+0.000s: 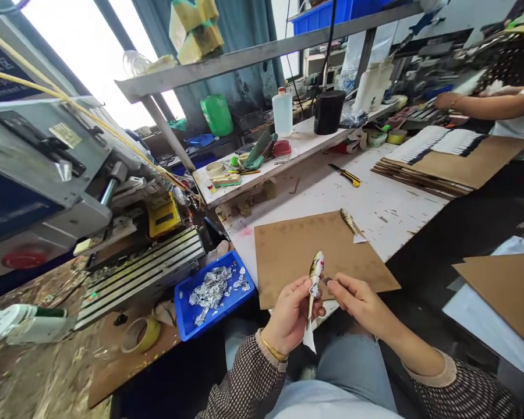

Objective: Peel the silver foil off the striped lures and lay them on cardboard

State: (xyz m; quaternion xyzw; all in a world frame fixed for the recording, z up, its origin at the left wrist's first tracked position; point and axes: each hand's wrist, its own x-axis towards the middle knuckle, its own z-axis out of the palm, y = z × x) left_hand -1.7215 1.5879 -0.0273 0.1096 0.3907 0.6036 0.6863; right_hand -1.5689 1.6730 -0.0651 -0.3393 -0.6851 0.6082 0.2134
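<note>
Between the thumb and fingers of my left hand [293, 311] is a fishing lure [317, 265], held nearly upright. It has a dark patterned back, a pale belly with a red spot, and a white tail end that points down. Silvery foil shows around its middle. My right hand [353, 299] is beside it, thumb and fingertips pinched together near the lure; a small dark bit shows at the fingertips, too small to name. Below and beyond my hands lies a brown cardboard sheet [288, 256]. A second fishing lure [351, 223] rests at its far right corner.
To my left stands a blue tray [186, 330] of crumpled silver foil pieces [213, 289]. A yellow utility knife [347, 175] lies on the white table. Stacked cardboard [484, 163] with rows of white-tailed items sits at right, near another person's arm [475, 105]. A shelf [244, 183] runs behind.
</note>
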